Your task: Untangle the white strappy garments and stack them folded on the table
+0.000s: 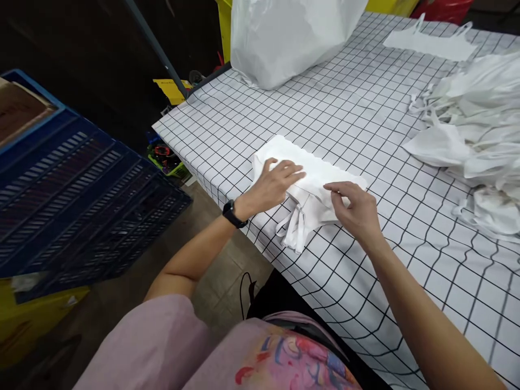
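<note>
Near the edge of the white, black-gridded, cloth-covered surface point(345, 108) lies one scallop-edged white fabric garment point(312, 172), its thin white straps point(299, 230) bunched together. The bare left hand point(278, 183) rests palm-down on it, fingers spread, gripping nothing; the bare right hand point(358, 210) bends over its other end, whether pinching I cannot tell. Around sit one white plastic bag point(290, 38), one strappy white top point(430, 44), one tangled white garment heap point(487, 124)
</note>
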`<move>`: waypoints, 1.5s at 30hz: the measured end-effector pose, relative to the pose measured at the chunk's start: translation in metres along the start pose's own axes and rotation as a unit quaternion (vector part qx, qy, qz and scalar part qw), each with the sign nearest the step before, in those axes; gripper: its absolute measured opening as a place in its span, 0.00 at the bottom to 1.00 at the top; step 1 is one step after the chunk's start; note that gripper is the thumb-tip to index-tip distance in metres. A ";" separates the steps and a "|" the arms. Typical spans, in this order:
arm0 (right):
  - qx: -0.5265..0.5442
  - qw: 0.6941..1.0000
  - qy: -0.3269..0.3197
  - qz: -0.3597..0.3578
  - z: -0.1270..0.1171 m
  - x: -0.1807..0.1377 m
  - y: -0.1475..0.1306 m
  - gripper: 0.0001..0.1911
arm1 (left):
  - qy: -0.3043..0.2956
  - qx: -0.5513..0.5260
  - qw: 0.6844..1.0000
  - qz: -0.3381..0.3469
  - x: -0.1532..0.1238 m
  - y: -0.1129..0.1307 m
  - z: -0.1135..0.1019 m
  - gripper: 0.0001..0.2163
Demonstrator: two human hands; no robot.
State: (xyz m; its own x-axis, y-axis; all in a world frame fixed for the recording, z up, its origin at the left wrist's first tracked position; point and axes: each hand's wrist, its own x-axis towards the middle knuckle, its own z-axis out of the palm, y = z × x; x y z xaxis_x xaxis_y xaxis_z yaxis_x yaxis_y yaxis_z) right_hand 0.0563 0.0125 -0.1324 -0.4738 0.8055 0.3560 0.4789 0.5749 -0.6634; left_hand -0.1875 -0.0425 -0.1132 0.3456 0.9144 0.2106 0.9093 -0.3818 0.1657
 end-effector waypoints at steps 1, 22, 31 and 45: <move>-0.009 1.000 0.006 -0.018 0.002 -0.007 0.002 0.15 | -0.021 -0.016 0.999 0.027 0.007 0.005 0.002 0.31; -0.092 0.994 -0.008 -0.054 0.011 -0.049 -0.001 0.19 | 0.003 -0.115 0.992 -0.042 0.014 0.025 0.015 0.20; -0.075 0.996 -0.009 -0.042 0.013 -0.048 0.015 0.17 | -0.046 -0.189 0.976 -0.100 -0.051 0.068 0.010 0.09; -0.073 0.995 -0.030 -0.054 0.013 -0.047 0.019 0.19 | -0.132 -0.183 0.974 -0.012 -0.065 0.070 0.001 0.05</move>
State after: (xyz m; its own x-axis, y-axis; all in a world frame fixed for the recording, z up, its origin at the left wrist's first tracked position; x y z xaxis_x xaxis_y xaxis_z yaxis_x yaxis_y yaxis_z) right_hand 0.0783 -0.0164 -0.1700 -0.5696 0.7301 0.3776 0.5228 0.6763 -0.5190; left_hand -0.1458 -0.1283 -0.1158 0.4159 0.9083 -0.0447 0.7911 -0.3371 0.5105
